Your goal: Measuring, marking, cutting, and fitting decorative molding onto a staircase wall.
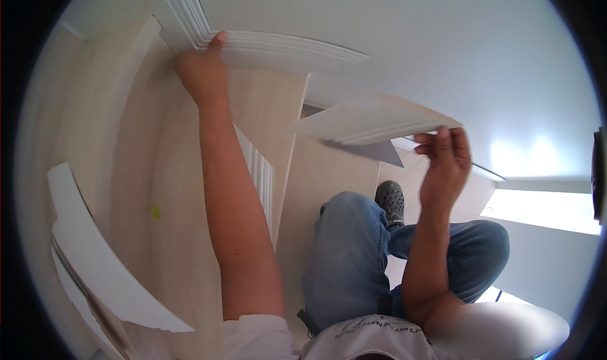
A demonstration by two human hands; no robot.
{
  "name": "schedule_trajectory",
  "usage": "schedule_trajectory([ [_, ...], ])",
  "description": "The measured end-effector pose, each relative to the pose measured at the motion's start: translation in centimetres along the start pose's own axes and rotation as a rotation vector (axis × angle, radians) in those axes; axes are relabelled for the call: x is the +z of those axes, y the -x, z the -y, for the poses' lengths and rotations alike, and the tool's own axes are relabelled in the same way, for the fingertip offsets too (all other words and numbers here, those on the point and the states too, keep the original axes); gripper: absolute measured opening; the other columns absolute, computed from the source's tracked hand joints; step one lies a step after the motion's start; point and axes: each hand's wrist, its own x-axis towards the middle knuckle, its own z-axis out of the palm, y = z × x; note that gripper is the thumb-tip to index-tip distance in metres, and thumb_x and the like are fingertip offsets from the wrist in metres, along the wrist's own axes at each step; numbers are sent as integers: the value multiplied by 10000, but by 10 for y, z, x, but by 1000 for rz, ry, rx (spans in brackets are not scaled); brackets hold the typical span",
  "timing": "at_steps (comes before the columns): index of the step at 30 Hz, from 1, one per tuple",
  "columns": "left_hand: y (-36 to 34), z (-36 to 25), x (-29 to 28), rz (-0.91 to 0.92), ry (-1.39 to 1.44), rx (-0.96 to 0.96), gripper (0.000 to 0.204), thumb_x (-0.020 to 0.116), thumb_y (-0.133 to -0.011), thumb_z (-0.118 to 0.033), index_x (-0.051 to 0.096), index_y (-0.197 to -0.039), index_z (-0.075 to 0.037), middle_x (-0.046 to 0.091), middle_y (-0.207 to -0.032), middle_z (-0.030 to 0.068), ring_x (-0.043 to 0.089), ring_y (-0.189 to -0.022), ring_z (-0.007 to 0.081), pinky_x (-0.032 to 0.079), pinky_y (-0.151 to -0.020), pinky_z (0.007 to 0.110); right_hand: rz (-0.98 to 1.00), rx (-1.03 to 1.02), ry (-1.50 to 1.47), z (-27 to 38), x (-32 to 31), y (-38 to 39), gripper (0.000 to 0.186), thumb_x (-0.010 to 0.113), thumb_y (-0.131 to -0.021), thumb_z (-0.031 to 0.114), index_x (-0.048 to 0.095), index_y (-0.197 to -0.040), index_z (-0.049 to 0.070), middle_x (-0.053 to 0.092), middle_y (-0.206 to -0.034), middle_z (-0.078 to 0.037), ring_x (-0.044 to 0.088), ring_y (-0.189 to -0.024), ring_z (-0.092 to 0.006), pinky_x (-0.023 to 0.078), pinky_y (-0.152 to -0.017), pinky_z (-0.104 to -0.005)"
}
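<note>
My left hand [202, 75] grips white moulding at a corner near the top, its thumb on the profiled horizontal strip [284, 48] where it meets an upright strip [184, 9] against the white wall. My right hand [442, 161] pinches the right end of a loose, angle-cut piece of ridged white trim [373, 119], lifted at a slant and slightly blurred. A grey triangular piece [379, 154] shows below that trim. Another ridged white strip [256, 173] lies beside my left forearm.
I am on pale wooden stair steps [171, 170], my bent knees and a dark perforated clog [392, 202] below. Torn white offcuts [107, 252] lie along the left. The white wall [480, 56] runs along the top and right, with a bright opening [540, 208] at the lower right.
</note>
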Motion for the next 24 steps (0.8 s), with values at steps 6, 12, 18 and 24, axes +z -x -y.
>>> schedule_trajectory([
  [6,9,-12,4,18,15,10,612,860,-775,-455,656,-786,122,678,-802,277,655,-784,447,520,-739,456,27,-113,108,-7,-17,-46,171,604,-1019,132,651,-1035,-32,711,-799,-110,703,-723,-165,585,-693,-289],
  [12,6,-6,8,-32,107,-17,564,853,-797,-414,694,-838,126,709,-813,250,674,-784,400,519,-763,433,27,-255,151,-22,-15,-46,117,594,-1007,42,654,-1043,-51,696,-824,-94,694,-730,-151,589,-695,-288],
  [18,9,-6,5,16,273,-39,544,871,-779,-384,714,-922,118,731,-913,243,691,-865,354,511,-813,416,149,-183,196,-83,50,-46,132,549,-971,-50,662,-1041,-45,695,-856,-93,715,-752,-159,588,-703,-285],
  [24,7,-21,4,-64,217,-76,661,869,-778,-437,688,-989,163,731,-972,230,680,-909,321,500,-865,378,159,-257,294,-88,71,-56,162,515,-941,-93,653,-1011,-44,698,-864,-103,722,-743,-178,580,-698,-288],
])
